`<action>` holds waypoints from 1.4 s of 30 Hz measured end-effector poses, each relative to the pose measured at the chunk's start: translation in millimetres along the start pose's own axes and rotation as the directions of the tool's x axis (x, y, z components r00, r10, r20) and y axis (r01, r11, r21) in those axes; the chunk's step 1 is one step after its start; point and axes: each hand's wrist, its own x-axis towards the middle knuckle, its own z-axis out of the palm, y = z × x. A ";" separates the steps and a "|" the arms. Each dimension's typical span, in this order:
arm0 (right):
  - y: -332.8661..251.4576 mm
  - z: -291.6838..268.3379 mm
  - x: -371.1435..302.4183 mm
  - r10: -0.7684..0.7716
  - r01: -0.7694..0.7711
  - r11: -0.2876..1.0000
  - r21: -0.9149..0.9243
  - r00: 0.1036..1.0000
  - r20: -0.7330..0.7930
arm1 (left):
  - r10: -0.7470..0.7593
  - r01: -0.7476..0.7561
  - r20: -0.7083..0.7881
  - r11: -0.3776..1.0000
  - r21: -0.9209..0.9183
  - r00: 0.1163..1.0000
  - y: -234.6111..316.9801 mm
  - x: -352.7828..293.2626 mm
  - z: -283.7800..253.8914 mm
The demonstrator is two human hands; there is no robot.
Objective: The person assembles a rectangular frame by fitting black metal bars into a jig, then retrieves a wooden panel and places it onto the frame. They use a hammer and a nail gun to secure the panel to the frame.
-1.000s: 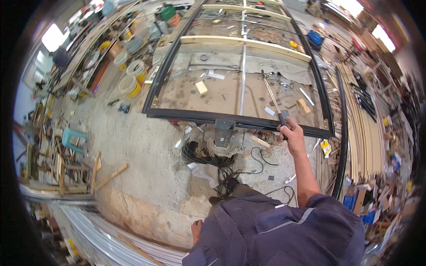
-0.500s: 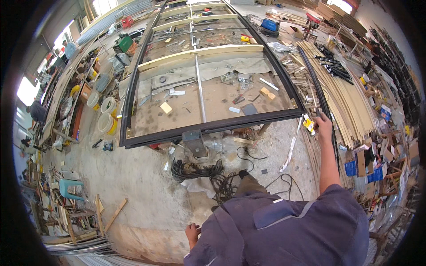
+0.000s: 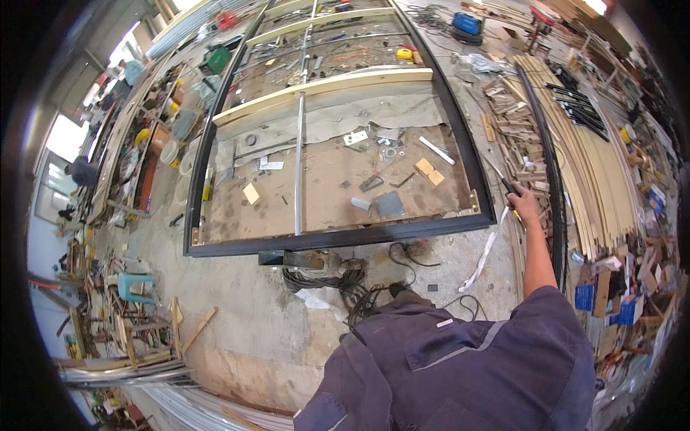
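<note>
My right hand [image 3: 526, 205] is closed round a black-handled tool [image 3: 511, 186] with a thin straight shaft, which points up and to the left. It may be a screwdriver, but its tip is too small to tell. Just left of the hand lies the near right corner of a large black frame [image 3: 359, 238], apart from my fingers. A white strip [image 3: 480, 267] trails below the hand toward the floor; whether the fingers hold its upper end I cannot tell. My left hand is out of view.
Pale wooden crossbars [image 3: 330, 87] and a metal rod [image 3: 299, 165] span the frame. Coiled black cables [image 3: 359, 291] lie on the floor near my feet. Long planks [image 3: 575, 158] stretch along the right. A teal stool [image 3: 135, 287] stands at left, below a cluttered bench.
The view has shifted, and my left hand has dropped out of it. The yellow-and-white thing beside my right hand no longer shows; the tool's shaft now does.
</note>
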 end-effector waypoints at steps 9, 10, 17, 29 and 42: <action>53.2 76.9 164.0 -0.476 0.519 0.787 -0.334 0.855 0.208 | -0.003 0.005 -0.103 1.000 0.015 0.995 63.3 -29.7 -0.3; 67.3 83.0 190.0 -0.436 0.503 0.788 -0.355 0.863 0.257 | -0.014 0.017 -0.120 1.000 0.019 0.993 58.9 -32.6 1.8; 55.4 98.7 202.7 -0.322 0.318 0.831 -0.457 0.944 0.071 | -0.104 0.110 -0.152 0.993 0.035 0.983 25.9 -60.0 22.6; -60.1 91.2 104.6 -0.429 0.360 0.863 -0.355 0.893 -0.135 | -0.051 0.065 -0.169 0.995 0.079 0.984 -51.0 -59.0 17.9; -89.9 340.7 -255.3 -0.102 0.402 0.875 -0.270 0.698 0.709 | -0.131 0.112 -0.043 0.949 -0.295 0.990 -153.0 -38.6 -76.1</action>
